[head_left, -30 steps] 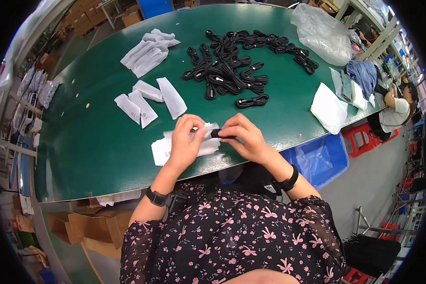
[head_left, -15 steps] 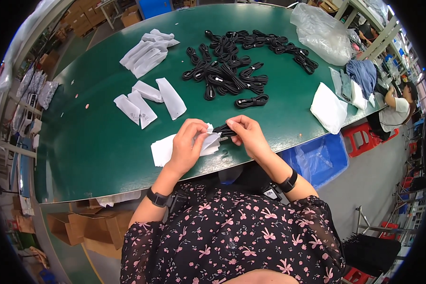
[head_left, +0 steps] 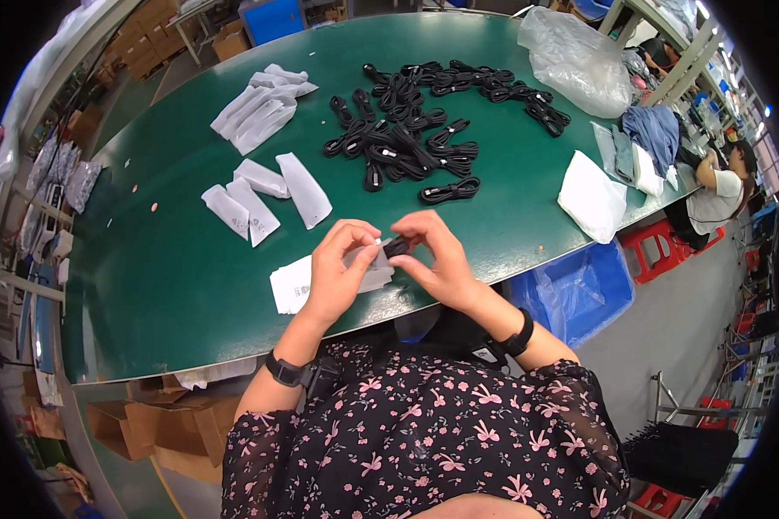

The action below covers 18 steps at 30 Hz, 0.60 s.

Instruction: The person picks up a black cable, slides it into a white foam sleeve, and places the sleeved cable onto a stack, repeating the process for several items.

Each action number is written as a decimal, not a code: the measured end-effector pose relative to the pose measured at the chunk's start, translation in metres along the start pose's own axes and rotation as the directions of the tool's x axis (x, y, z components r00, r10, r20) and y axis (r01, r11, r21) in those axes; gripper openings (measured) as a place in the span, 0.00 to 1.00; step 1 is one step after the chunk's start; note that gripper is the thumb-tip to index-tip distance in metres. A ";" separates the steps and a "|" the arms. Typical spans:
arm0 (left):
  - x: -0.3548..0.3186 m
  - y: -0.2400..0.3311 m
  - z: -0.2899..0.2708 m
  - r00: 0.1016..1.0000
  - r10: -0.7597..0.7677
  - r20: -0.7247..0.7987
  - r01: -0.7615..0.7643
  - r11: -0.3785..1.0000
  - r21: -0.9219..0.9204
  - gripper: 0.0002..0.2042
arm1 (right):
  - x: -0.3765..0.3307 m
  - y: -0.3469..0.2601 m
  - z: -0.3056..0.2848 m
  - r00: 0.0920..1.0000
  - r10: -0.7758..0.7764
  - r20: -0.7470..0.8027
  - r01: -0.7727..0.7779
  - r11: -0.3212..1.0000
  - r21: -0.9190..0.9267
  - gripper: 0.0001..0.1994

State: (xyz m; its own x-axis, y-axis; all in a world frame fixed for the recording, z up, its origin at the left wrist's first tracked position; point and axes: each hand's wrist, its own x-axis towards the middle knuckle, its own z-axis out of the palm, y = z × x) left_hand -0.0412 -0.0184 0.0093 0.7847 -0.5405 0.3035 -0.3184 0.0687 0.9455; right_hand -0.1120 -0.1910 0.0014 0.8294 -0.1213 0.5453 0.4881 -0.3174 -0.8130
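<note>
Head view: over stacked sleeves (head_left: 292, 284), left hand (head_left: 337, 270) pinches one, right hand (head_left: 442, 264) a springy-looking black cable bundle (head_left: 396, 248), best gripped midway.

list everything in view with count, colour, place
Table: 1, green, centre
Cable bundles: many, black, mid-table and back
Handled bundle: 1, black, between hands
Held sleeve: 1, translucent white, at left fingers
Sleeve stack: uncountable, white, near edge
Loose sleeves: 4, white, left of centre
Sleeve pile: several, white, back left
Plastic bag: 1, clear, back right
Packet: 1, white, right
Bin: 1, blue, beside table, right
Stools: several, red, right floor
Cardboard box: at least 1, brown, lower left
Co-worker: at least 1, pale top, far right
Floral top: 1, black and pink, below
Wristbands: 2, black, one per wrist
Left hand: 1, bare, centre
Right hand: 1, bare, centre
</note>
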 end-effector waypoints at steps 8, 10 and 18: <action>-0.001 0.001 -0.003 0.992 -0.118 0.043 0.125 0.882 -0.454 0.02 | 0.011 0.000 0.010 0.936 -0.322 0.143 0.350 0.901 -0.256 0.09; 0.000 -0.009 -0.016 0.983 -0.183 0.001 0.163 0.875 -0.455 0.02 | 0.015 -0.003 0.011 0.969 -0.243 0.039 0.246 0.958 -0.145 0.07; 0.027 -0.050 -0.126 0.778 0.371 -0.507 -0.001 0.808 0.589 0.10 | 0.035 0.076 -0.091 0.999 -0.045 0.018 0.038 0.504 -0.863 0.17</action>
State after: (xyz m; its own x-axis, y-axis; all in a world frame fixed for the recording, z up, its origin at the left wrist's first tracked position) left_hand 0.0628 0.0693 -0.0144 0.7621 0.0306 0.6468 -0.5716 -0.4377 0.6941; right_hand -0.0704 -0.3052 -0.0225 0.8113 -0.0902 0.5776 0.0432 -0.9761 -0.2131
